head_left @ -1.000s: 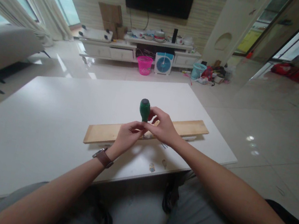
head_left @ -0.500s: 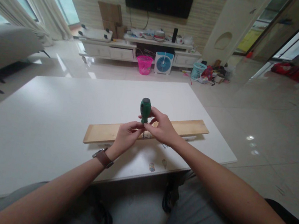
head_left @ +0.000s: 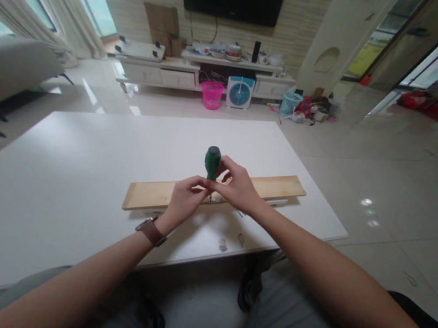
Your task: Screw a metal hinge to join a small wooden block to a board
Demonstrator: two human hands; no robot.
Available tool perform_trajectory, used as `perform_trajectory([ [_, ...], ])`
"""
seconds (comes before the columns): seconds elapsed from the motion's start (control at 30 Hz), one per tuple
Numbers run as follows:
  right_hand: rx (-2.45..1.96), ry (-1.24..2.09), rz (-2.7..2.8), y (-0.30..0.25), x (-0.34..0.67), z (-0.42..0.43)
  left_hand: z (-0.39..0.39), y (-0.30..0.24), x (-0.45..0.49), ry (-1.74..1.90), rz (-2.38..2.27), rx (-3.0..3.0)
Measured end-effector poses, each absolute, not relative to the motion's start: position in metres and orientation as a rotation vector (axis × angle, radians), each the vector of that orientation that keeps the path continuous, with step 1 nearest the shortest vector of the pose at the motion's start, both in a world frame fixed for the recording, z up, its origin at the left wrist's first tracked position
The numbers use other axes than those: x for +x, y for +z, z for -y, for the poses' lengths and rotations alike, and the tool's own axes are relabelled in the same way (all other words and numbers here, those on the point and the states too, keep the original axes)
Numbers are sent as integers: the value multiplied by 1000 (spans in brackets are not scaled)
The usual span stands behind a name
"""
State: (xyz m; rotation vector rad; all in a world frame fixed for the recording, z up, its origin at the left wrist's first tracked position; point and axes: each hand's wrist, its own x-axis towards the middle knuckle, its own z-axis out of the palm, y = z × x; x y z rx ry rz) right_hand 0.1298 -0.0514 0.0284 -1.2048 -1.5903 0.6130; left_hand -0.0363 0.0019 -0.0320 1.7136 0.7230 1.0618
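Observation:
A green-handled screwdriver [head_left: 212,162] stands upright over a long wooden board [head_left: 150,195], its dark handle end up. My right hand [head_left: 236,186] has its fingers closed around the lower part of the handle. My left hand [head_left: 187,195] pinches just under the handle, by the shaft. The tip is mostly hidden by my fingers. A small pale piece with dark marks [head_left: 216,198] shows on the board between my hands. The board lies across the white table [head_left: 86,175], slightly raised, with white strips [head_left: 277,202] under it.
Two small stickers, one [head_left: 223,245] and another [head_left: 241,239], are near the table's front edge. A thin metal piece [head_left: 240,213] lies beside the board. Beyond the table stand a pink basket [head_left: 212,95], a blue fan [head_left: 240,93] and a low TV cabinet [head_left: 141,74].
The screwdriver handle has turned slightly and its top sits a touch lower. The fingers of my right hand have shifted a little around it; the board stays put.

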Motion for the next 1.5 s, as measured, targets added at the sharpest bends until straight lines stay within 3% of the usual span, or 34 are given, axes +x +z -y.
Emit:
perform_trajectory([
  [1.23, -1245, 538, 1606, 23, 132, 49, -3, -33, -35, 1076, -684, 1693],
  [1.5, -1168, 661, 1657, 28, 133, 54, -3, -33, -35, 1083, -687, 1710],
])
